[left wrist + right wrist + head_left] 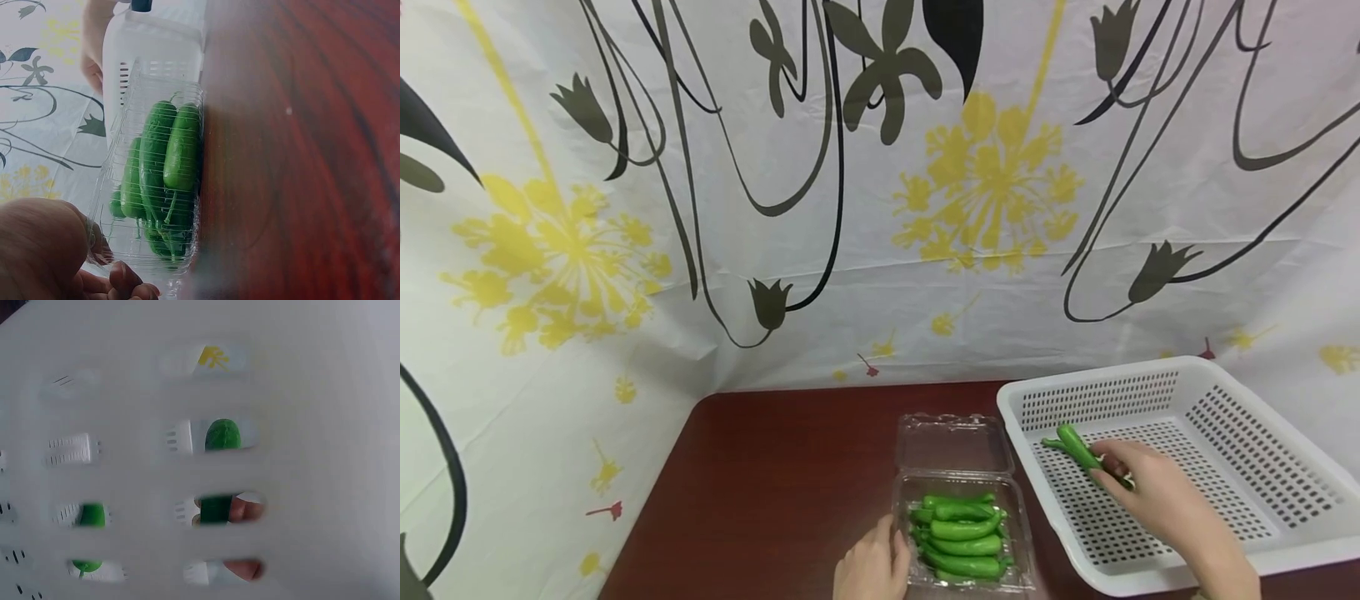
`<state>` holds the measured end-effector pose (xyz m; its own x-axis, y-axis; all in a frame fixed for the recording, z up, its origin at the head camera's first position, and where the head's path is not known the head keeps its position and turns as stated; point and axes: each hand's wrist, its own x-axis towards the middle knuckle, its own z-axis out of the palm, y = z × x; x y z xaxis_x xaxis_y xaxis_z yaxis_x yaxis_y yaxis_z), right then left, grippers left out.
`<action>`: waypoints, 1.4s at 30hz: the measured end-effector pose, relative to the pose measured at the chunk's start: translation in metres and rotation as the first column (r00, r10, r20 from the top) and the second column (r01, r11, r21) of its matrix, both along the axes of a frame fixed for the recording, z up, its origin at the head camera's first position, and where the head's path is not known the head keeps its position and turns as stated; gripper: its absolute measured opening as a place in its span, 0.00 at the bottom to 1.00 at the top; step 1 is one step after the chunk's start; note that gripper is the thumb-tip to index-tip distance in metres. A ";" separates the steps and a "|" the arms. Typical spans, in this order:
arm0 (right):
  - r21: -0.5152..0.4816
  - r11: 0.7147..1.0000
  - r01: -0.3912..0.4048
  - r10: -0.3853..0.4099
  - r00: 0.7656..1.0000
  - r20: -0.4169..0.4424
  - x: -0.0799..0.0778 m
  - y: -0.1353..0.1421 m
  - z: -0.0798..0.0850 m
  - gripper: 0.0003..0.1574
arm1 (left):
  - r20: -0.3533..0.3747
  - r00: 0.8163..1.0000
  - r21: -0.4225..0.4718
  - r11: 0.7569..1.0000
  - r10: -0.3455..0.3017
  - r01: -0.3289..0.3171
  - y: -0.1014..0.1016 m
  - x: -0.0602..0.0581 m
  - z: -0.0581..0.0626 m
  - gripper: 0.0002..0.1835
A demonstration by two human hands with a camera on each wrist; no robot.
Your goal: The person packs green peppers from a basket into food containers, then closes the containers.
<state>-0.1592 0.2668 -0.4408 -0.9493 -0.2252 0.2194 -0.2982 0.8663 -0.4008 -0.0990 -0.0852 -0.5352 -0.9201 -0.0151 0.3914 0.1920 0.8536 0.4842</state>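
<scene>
In the head view, a clear plastic clamshell box (1024, 533) stands with its lid (955, 446) folded back. Several green peppers (966, 567) lie side by side in it. My left hand (872, 560) holds the box's left edge; in the left wrist view, thumb and fingers (125, 278) pinch its near corner. My right hand (1157, 492) is inside the white basket (1060, 533), gripping green peppers (1075, 447) between thumb and fingers; I cannot tell exactly how many. Through the basket's slots, the right wrist view shows bits of green pepper (222, 434) and fingertips (245, 509).
Beneath everything is a dark red-brown table (775, 492), its back edge against a white cloth (865, 325) with flower prints. The perforated basket stands just right of the box, its raised rim between the two.
</scene>
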 end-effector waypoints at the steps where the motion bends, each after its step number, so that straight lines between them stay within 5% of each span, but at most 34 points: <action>1: 0.002 1.000 -0.002 0.002 1.000 -0.004 0.000 -0.001 0.001 0.16 | 0.001 1.000 0.000 1.000 -0.001 0.001 0.000 0.000 0.000 0.08; 12: -0.021 0.999 -0.026 0.025 0.998 -0.056 0.006 -0.007 0.005 0.16 | -0.020 1.000 0.020 1.000 0.023 -0.023 0.002 -0.001 -0.003 0.01; 29: -0.017 0.999 -0.040 0.039 0.998 -0.044 0.010 -0.015 0.008 0.17 | -0.066 0.997 0.015 1.000 0.027 -0.026 0.002 0.000 -0.006 0.13; 37: -0.026 0.997 -0.066 0.063 0.993 -0.096 0.012 -0.022 0.008 0.17 | 0.021 1.000 0.034 0.999 0.011 -0.012 0.001 0.001 -0.003 0.13; 42: -0.015 0.997 -0.077 0.076 0.993 -0.091 0.013 -0.026 0.008 0.16 | 0.007 1.000 0.009 1.000 0.016 -0.016 0.001 0.001 -0.003 0.14</action>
<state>-0.1464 0.2410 -0.4324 -0.9055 -0.2917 0.3084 -0.3991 0.8322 -0.3848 -0.0983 -0.0846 -0.5378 -0.9222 -0.0332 0.3852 0.1753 0.8520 0.4932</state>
